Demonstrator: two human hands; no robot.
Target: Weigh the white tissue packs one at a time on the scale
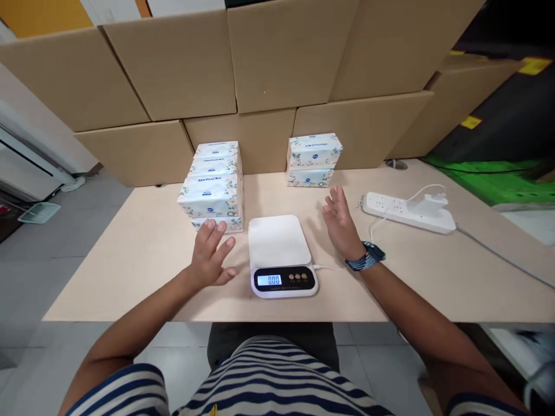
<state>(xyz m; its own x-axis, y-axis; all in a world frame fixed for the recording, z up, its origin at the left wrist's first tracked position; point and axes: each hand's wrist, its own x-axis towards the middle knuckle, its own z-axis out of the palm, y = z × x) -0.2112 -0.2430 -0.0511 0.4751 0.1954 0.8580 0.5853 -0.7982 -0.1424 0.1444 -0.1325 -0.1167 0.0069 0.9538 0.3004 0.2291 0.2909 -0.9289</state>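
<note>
A white digital scale [280, 245] lies on the table with a bare platform, its lit display reading 0.00. To its left, my left hand [212, 254] hovers with fingers spread and holds nothing. Just beyond that hand, several tissue packs [211, 196] printed with flowers and "Manhua" stand in stacked rows. My right hand [340, 225], wearing a blue wristband [366, 256], is raised on the scale's right with its fingers apart, also without anything in it. Behind this hand, two more tissue packs [314, 151] sit one on the other.
Large cardboard boxes [286, 52] form a wall along the table's back edge. A white power strip [407, 212] with a plugged-in adapter lies at the right, its cords running over the table [143, 254]. A thin white cable joins the scale's right side.
</note>
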